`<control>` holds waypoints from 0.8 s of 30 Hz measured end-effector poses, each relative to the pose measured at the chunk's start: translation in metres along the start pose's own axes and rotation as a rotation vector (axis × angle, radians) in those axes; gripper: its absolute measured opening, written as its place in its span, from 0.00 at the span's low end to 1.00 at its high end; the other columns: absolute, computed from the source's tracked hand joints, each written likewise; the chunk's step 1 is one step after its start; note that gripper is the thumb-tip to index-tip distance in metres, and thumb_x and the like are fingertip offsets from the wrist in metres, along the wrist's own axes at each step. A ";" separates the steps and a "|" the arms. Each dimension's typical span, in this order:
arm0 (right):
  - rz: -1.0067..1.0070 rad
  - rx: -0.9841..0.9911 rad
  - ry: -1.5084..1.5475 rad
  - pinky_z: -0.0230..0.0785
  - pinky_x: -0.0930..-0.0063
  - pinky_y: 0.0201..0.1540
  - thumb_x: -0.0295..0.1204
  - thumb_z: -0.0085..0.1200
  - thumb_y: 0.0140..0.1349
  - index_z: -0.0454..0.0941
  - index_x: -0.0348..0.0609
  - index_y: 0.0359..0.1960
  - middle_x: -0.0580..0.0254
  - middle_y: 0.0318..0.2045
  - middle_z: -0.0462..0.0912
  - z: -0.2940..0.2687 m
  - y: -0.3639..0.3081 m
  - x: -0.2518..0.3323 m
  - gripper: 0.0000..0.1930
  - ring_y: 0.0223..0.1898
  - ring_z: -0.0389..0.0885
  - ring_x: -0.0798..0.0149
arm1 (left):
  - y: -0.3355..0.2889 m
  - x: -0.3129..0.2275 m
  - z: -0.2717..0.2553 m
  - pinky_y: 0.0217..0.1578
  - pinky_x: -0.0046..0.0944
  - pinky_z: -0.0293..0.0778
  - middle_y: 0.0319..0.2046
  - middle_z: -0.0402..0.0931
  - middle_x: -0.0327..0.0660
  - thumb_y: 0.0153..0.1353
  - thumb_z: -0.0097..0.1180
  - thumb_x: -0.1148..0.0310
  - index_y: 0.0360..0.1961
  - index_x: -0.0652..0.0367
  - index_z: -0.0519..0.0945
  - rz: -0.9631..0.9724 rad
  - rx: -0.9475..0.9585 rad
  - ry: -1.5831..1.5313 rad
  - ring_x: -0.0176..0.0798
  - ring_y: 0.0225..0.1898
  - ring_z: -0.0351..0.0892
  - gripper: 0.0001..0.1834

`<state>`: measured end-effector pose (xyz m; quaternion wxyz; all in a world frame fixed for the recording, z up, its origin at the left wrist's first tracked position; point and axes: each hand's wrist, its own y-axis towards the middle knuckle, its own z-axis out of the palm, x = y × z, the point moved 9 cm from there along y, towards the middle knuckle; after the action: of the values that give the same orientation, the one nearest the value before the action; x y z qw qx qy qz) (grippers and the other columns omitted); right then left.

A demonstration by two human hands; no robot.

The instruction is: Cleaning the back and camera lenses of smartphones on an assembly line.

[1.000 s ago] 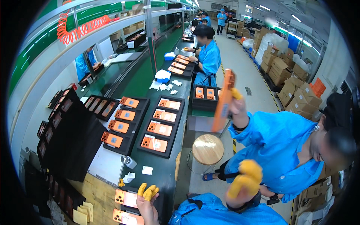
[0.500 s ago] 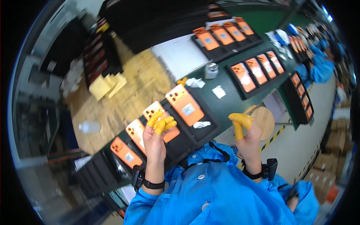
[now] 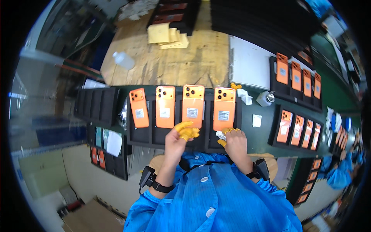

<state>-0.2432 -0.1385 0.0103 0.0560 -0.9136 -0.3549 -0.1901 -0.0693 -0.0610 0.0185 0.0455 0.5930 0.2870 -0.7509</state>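
Green bench; before me, black tray: four orange phones, counted from left. Laid out: all four; work remaining: cannot tell. My left hand: fingers bunched at third phone's near end, hold unclear. My right hand, apart: at white cloth by fourth, grip unclear.

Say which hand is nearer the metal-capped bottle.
Right. The right hand is below and left of the metal-capped bottle in the picture; the left hand is below-left, farther off.
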 end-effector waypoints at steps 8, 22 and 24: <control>0.093 0.276 0.974 0.69 0.77 0.31 0.20 0.57 0.56 0.79 0.34 0.36 0.59 0.29 0.82 -0.005 0.008 -0.011 0.07 0.28 0.77 0.70 | -0.033 0.007 0.046 0.43 0.31 0.75 0.43 0.79 0.42 0.59 0.59 0.74 0.50 0.63 0.75 0.218 -0.042 0.254 0.33 0.43 0.79 0.18; -0.116 0.304 0.880 0.65 0.84 0.32 0.24 0.51 0.64 0.76 0.32 0.38 0.65 0.30 0.77 -0.034 0.049 0.036 0.06 0.30 0.72 0.76 | -0.041 -0.020 0.013 0.30 0.29 0.72 0.28 0.77 0.36 0.53 0.65 0.74 0.33 0.62 0.76 0.188 -0.092 0.070 0.28 0.30 0.76 0.10; -0.127 0.279 0.739 0.64 0.82 0.32 0.25 0.52 0.64 0.76 0.32 0.36 0.64 0.28 0.77 -0.034 0.050 0.042 0.07 0.28 0.71 0.74 | -0.044 -0.021 0.002 0.33 0.30 0.73 0.31 0.78 0.38 0.53 0.64 0.75 0.35 0.62 0.75 0.141 -0.091 0.152 0.30 0.33 0.77 0.11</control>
<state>-0.1915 -0.1571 0.0596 0.2916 -0.7435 -0.3891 -0.4591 -0.0832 -0.0306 0.0543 0.1033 0.6642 0.2808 -0.6851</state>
